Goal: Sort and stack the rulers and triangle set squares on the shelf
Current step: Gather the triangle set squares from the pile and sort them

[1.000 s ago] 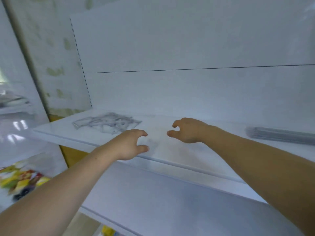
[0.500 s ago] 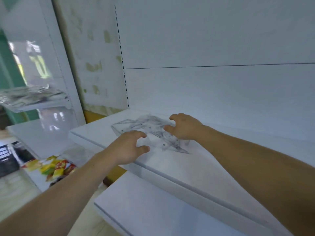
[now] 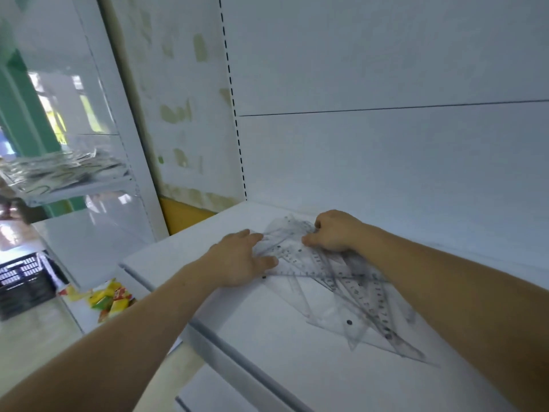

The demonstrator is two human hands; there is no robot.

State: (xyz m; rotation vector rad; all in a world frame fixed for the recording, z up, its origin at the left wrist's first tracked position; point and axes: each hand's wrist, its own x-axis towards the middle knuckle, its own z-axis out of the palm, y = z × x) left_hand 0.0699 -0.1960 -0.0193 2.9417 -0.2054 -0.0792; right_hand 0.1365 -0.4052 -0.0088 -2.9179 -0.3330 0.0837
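My left hand (image 3: 240, 260) lies flat, fingers straight, on the left edge of the rulers and set squares (image 3: 350, 304). My right hand (image 3: 335, 233) curls over their far end, and I cannot tell if it grips. They fan out rightward under my right forearm on the shelf (image 3: 252, 337).

The person's left forearm (image 3: 133, 337) and right forearm (image 3: 445, 292) are bare along all the length that shows, slim and smooth. The left hand (image 3: 240, 260) and right hand (image 3: 335, 231) are bare as well, fingers uncovered.

Left hand (image 3: 237, 260) flat, right hand (image 3: 335, 231) curled on clear set squares (image 3: 341, 292), white shelf (image 3: 267, 337).
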